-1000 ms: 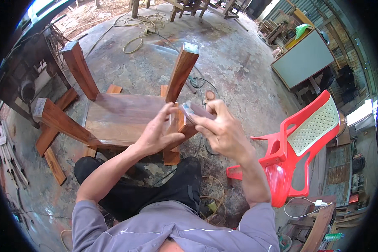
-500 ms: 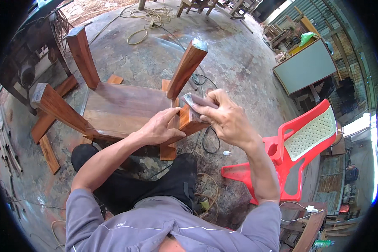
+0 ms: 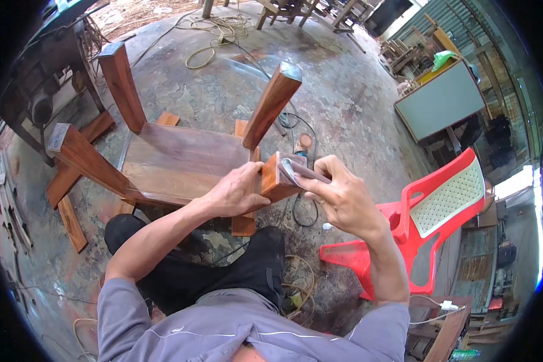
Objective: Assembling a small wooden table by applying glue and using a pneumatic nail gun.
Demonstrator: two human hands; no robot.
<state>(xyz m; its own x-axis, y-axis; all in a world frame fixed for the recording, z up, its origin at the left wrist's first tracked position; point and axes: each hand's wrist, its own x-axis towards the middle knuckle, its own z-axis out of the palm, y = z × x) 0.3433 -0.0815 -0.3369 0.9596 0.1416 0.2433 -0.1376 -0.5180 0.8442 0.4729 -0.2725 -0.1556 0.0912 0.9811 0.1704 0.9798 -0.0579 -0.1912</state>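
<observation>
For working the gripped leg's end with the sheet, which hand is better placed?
Probably the right hand: it holds the sheet at the end of the leg, while the left hand grips that leg farther from its end.

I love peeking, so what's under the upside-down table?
Wood pieces poke out past its edges. The table covers the rest, so I can't see what's under its middle.
</observation>
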